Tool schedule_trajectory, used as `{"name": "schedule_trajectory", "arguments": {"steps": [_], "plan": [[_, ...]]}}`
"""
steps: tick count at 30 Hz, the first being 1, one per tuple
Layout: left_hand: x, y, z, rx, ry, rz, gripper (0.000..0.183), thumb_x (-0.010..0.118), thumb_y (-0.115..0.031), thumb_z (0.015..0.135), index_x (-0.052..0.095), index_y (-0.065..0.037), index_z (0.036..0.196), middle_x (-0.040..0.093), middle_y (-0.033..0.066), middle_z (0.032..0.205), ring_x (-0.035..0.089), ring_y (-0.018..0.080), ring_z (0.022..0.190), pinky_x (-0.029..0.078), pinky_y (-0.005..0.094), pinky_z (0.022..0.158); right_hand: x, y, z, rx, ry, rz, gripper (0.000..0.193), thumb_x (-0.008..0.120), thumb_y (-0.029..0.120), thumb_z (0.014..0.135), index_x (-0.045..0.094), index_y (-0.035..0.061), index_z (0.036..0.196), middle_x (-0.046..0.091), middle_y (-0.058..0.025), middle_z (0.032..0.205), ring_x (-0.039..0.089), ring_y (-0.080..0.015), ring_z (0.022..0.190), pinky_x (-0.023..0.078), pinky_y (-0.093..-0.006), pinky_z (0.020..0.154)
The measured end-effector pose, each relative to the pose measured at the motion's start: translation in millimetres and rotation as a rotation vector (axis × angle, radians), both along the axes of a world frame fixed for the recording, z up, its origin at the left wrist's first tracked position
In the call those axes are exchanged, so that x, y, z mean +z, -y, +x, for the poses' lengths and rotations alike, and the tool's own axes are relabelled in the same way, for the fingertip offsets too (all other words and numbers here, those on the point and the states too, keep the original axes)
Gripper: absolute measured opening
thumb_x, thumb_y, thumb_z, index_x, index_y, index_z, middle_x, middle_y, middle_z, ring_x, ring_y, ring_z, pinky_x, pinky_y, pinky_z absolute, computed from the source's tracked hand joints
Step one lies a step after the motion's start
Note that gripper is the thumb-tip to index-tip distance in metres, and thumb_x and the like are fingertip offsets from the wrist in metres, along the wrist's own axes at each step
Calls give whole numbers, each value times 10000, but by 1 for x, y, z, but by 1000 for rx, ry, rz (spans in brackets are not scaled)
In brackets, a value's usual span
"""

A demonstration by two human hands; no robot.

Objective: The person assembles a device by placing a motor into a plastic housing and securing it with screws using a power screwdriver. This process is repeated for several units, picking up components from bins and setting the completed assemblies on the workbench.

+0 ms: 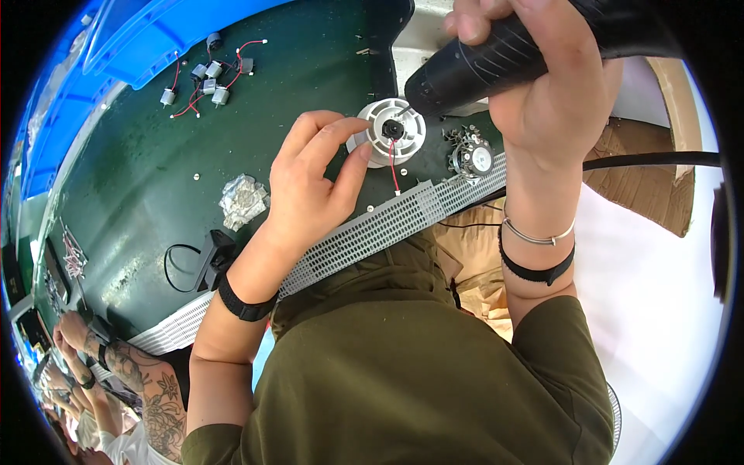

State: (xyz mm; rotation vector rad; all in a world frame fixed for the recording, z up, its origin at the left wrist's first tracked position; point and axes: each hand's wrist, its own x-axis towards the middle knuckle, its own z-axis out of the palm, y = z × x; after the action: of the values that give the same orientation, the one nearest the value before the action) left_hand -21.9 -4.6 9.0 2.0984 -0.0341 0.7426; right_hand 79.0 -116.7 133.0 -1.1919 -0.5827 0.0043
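A white round plastic housing with spokes (416,138) lies on the green work mat in front of me. At its middle sits a small black motor part (393,129), from which a red wire (394,167) trails to a white connector. The thumb and fingers of my left hand (310,174) grip the housing's left rim. My right hand (542,105) is wrapped around a black electric screwdriver (484,66), tilted down to the left. Its bit reaches the housing just above the motor part; whether it touches a screw I cannot tell.
Right of the housing stands a round metal piece (470,155) with small screws clinging to it. Several small motors with red wires (209,81) lie far left, below a blue bin (147,43). Crumpled clear wrap (244,201) and a black device (215,260) lie left. A co-worker's arm (147,372) is lower left.
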Motion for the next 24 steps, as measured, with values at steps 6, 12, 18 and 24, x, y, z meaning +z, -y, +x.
{"name": "schedule_trajectory", "arguments": {"steps": [6,12,18,24], "plan": [[-1,-1,0,6,6,-1,211,670,-27,746,640,-43,954,588,89,880,596,234,760,485,307,656,-4,0,5,21,9,-26,404,607,26,796,433,-104,1137,552,-96,695,550,-165,575,472,-292,554],[-3,-2,0,12,-1,0,208,671,-27,746,640,-44,951,589,88,881,597,233,755,487,306,650,-9,-1,7,43,2,3,383,613,32,789,448,-84,1114,561,-97,700,554,-169,558,474,-287,542],[-1,-1,-1,4,-12,-2,210,669,-25,745,641,-44,953,589,86,880,598,231,756,487,303,650,-7,-2,5,24,28,-15,355,603,21,785,456,-74,1094,560,-92,674,555,-165,542,471,-270,525],[-4,2,0,-33,8,-33,223,682,-46,738,643,-44,957,583,96,893,591,241,768,483,307,659,-14,-8,10,18,77,-62,335,598,-105,721,486,-82,1036,570,-84,676,538,-135,526,456,-246,504]]}}
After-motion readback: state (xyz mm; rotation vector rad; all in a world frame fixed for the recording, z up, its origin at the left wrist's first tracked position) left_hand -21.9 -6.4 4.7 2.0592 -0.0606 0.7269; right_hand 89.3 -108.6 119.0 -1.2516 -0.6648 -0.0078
